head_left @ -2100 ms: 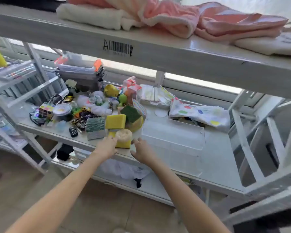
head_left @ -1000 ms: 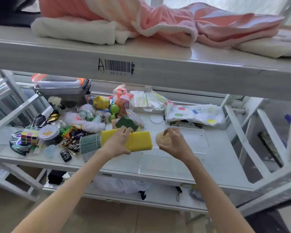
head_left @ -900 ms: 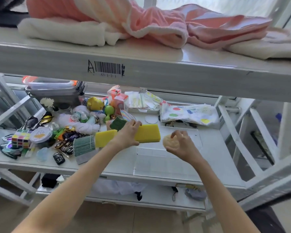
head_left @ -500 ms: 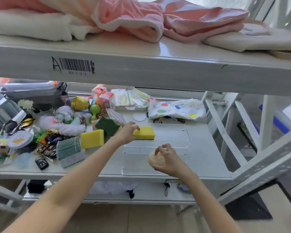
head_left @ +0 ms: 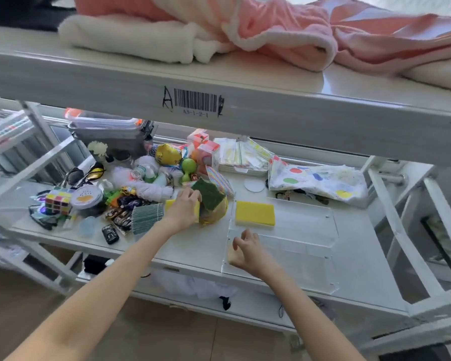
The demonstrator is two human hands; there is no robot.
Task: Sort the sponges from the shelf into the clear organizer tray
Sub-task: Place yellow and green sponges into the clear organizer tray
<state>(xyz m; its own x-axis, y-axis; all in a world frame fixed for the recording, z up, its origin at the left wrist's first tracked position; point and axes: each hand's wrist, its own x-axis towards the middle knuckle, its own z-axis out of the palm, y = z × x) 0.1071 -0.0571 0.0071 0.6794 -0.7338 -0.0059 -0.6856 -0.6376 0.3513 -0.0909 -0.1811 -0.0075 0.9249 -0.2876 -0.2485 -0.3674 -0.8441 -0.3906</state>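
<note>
A clear organizer tray [head_left: 310, 246] lies on the lower shelf, right of the clutter. One yellow sponge [head_left: 255, 213] lies in its far-left compartment. My right hand [head_left: 246, 252] is down in the near-left compartment, fingers curled over a pale round sponge [head_left: 229, 254] of which only an edge shows. My left hand [head_left: 184, 211] is left of the tray and grips a second yellow sponge [head_left: 197, 211] on the shelf. A dark green scouring pad [head_left: 208, 194] leans just behind that hand, on a yellow rounded thing [head_left: 218, 212].
The upper shelf beam [head_left: 219, 105] with its barcode hangs low over the work area, with towels on top. Left of the sponges lies clutter: a striped green pad [head_left: 147, 217], a puzzle cube [head_left: 58, 203], toy cars, bottles. A spotted cloth bag [head_left: 320, 182] lies behind the tray.
My left hand has let go of the yellow sponge in the tray and moved back left onto the second yellow sponge. My right hand has lowered with the round sponge into the tray.
</note>
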